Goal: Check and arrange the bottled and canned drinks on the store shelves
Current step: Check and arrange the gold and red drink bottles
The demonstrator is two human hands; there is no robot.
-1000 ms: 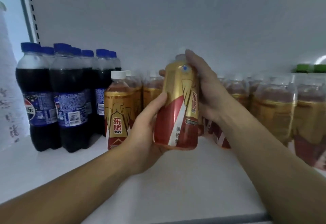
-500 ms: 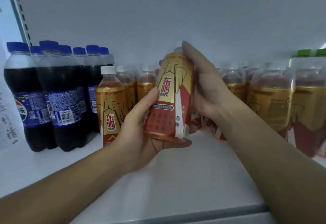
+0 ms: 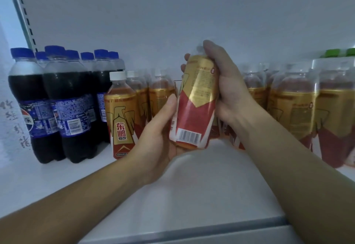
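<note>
Gold-and-red bottle (image 3: 196, 105) in left hand (image 3: 155, 140) and right hand (image 3: 226, 90), above white shelf (image 3: 192, 195)

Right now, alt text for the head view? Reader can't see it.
Two hands hold a gold-and-red drink bottle above a white shelf, barcode toward the camera: the left hand cups its base, the right hand wraps its top. Behind stand rows of matching bottles, with blue-capped cola bottles at far left and green caps at far right.

Gold-and-red labelled plastic bottle (image 3: 196, 105) within fingers (image 3: 221, 65) showing white barcode patch. Left of fingers: dark cola plastic bottles (image 3: 63, 99) wearing blue caps, blue printed labels. Far right of fingers: green caps (image 3: 333, 53) showing.
</note>
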